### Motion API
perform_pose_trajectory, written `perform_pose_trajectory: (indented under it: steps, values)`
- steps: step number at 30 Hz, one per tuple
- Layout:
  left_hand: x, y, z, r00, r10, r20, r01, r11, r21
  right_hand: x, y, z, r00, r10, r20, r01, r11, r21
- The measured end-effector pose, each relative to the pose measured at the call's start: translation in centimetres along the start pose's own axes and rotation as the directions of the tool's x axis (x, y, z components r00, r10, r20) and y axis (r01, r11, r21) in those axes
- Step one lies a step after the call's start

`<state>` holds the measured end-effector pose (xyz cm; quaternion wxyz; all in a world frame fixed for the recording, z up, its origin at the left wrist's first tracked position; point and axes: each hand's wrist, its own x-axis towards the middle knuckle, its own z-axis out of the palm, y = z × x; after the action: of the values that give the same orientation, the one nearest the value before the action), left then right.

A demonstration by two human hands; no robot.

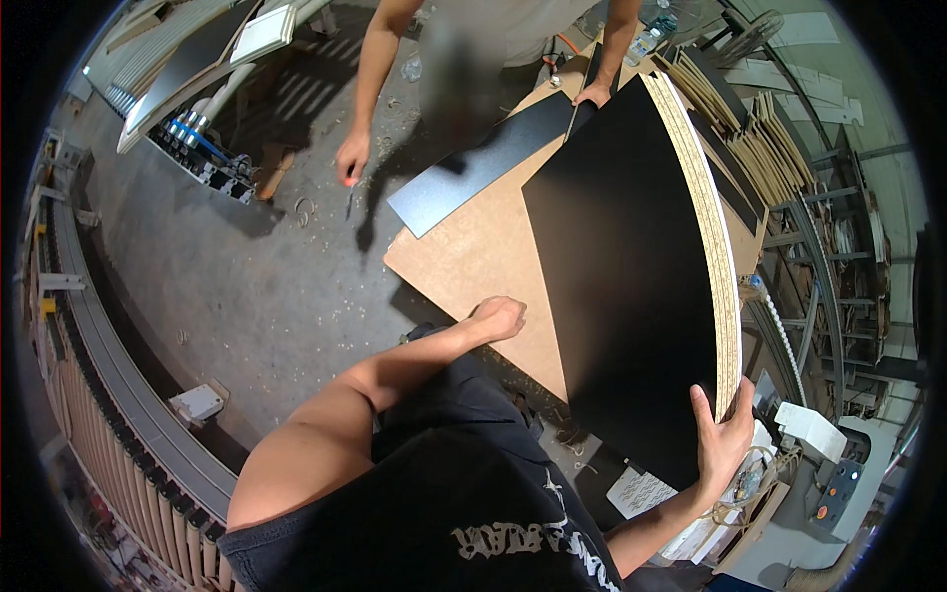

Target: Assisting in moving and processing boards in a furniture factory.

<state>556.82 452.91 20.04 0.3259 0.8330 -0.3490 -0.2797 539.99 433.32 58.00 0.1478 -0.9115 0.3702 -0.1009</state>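
Observation:
A large black panel (631, 276) lies over a brown board (473, 247), its pale, layered chipboard edge (712, 237) running down the right side. At the near end of that edge is my right hand (725, 434), thumb on the black face and fingers wrapped round the side. My left hand (501, 319) rests on the brown board, left of the black panel, its fingers curled into a loose fist; whatever may be inside is hidden. A narrow dark glossy strip panel (478, 163) lies along the board's far edge.
Across from me a co-worker's hand (592, 96) touches the panels; their other hand (352, 158) holds a small red-and-dark tool. Stacked boards (774, 143) stand far right. A roller conveyor (128, 395) curves along the left. A grey machine with buttons (838, 493) is near right.

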Motion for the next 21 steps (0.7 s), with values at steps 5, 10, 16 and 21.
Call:
perform_pose_trajectory:
  steps: [5, 10, 16, 21]
  values:
    - [-0.06, 0.19, -0.16, 1.0, 0.021, -0.021, -0.021, 1.0, 0.002, 0.02, -0.21, -0.09, 1.0, 0.013, -0.001, -0.013, 1.0, 0.004]
    - [-0.05, -0.04, -0.11, 1.0, 0.014, -0.014, -0.014, 1.0, 0.014, 0.24, 0.17, -0.01, 1.0, 0.023, 0.016, -0.023, 1.0, -0.006]
    - [0.15, 0.1, 0.1, 1.0, 0.019, -0.016, -0.019, 1.0, -0.01, 0.12, 0.49, -0.09, 1.0, 0.005, -0.005, -0.006, 0.999, -0.036]
    - [-0.03, 0.04, -0.01, 1.0, 0.014, -0.009, -0.014, 1.0, -0.02, 0.28, 0.43, -0.08, 1.0, 0.02, 0.013, -0.02, 1.0, -0.02]
